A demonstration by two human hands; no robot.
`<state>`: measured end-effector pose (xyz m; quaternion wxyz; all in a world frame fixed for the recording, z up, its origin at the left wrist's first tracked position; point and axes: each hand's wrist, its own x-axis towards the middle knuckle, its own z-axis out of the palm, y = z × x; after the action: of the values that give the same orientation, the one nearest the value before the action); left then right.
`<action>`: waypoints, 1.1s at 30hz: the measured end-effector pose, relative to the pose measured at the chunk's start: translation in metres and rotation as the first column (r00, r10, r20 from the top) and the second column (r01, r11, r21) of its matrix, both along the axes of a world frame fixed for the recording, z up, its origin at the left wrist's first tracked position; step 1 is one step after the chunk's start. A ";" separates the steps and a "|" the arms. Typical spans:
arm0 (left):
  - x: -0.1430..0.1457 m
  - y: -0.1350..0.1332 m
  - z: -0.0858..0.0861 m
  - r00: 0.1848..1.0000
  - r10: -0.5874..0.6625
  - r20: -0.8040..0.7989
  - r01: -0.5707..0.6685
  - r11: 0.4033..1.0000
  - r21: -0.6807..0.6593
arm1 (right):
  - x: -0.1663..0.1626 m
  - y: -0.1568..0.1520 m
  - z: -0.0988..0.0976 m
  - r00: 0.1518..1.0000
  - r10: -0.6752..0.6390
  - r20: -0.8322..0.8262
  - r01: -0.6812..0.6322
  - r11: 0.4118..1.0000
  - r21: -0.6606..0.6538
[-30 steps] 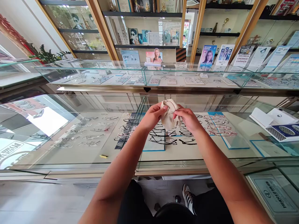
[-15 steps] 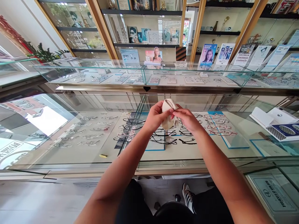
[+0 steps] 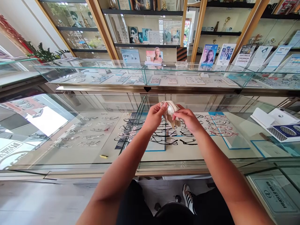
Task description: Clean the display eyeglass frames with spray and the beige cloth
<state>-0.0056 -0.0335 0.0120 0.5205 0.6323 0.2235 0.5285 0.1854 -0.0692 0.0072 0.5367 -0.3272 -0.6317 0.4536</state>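
1. The left grip (image 3: 154,117) and the right grip (image 3: 187,118) both pinch the cream cloth (image 3: 175,121), which is between them. A rounded, shiny part shows in the cloth; I cannot tell what it is.
2. The grips are over the bench (image 3: 77,156), well apart from its front edge (image 3: 175,173), which is nearer to the person. The two forearms (image 3: 215,156) leave a gap between them.
3. The bench has transparent glass. Beyond the grips stands a second glass case (image 3: 112,88) with more eyeglasses, and behind it shelves (image 3: 140,46) with pictures.
4. Inside the bench, dark eyeglasses (image 3: 172,142) lie below the grips, thin pale ones to their left, reddish ones (image 3: 225,128) to their right.
5. Far right of the right grip is a white-and-blue box (image 3: 287,132).
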 end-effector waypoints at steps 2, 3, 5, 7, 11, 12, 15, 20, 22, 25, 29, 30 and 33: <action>-0.005 0.002 0.003 0.995 -0.099 -0.026 0.099 0.995 -0.024 | 0.003 0.001 -0.001 1.000 -0.009 -0.029 0.009 1.000 -0.027; -0.006 0.002 0.004 0.989 -0.142 -0.036 0.141 0.989 -0.037 | 0.004 0.002 -0.001 0.999 -0.008 -0.044 0.007 0.999 -0.040; -0.007 0.000 0.006 0.983 -0.182 -0.033 0.180 0.982 -0.054 | 0.005 0.004 -0.003 0.997 0.000 -0.074 -0.005 0.998 -0.067; -0.005 -0.003 0.007 0.986 -0.165 -0.013 0.164 0.985 -0.060 | 0.005 0.005 -0.004 0.995 0.010 -0.097 -0.019 0.996 -0.090; 0.002 -0.006 0.005 0.997 -0.070 0.024 0.071 0.996 -0.057 | 0.002 0.006 -0.007 0.996 0.038 -0.085 -0.043 0.997 -0.061; 0.003 -0.007 0.005 0.998 -0.048 0.029 0.049 0.998 -0.048 | 0.002 0.005 -0.007 0.996 0.051 -0.071 -0.054 0.998 -0.042; 0.005 -0.010 0.006 0.999 0.015 0.037 -0.015 1.000 0.003 | -0.001 0.002 -0.004 0.996 0.080 -0.030 -0.080 0.997 0.002; 0.012 -0.019 0.006 0.989 0.131 0.070 -0.135 0.988 0.069 | -0.012 -0.004 0.001 0.998 0.067 -0.007 -0.067 0.998 -0.004; 0.014 -0.020 0.005 0.976 0.198 0.095 -0.206 0.975 0.082 | -0.016 -0.004 -0.001 0.998 0.059 -0.024 -0.060 0.998 -0.012; 0.014 -0.017 0.001 0.957 0.262 0.120 -0.274 0.957 0.094 | -0.018 -0.003 -0.004 0.997 0.043 -0.058 -0.044 0.999 -0.018; 0.010 -0.006 -0.003 0.973 0.207 0.104 -0.212 0.976 0.044 | -0.014 0.000 -0.007 0.997 -0.018 -0.081 0.013 0.998 -0.056; 0.009 -0.004 -0.004 0.980 0.169 0.102 -0.172 0.985 0.022 | -0.012 0.001 -0.007 0.996 -0.029 -0.086 0.023 0.997 -0.071; 0.007 -0.002 -0.003 0.995 0.042 0.093 -0.040 0.999 -0.030 | -0.010 0.003 -0.007 0.992 -0.041 -0.122 0.026 0.992 -0.123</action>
<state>0.0012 -0.0359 0.0093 0.5284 0.5946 0.2192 0.5650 0.1755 -0.0661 0.0001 0.5617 -0.3409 -0.5627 0.5016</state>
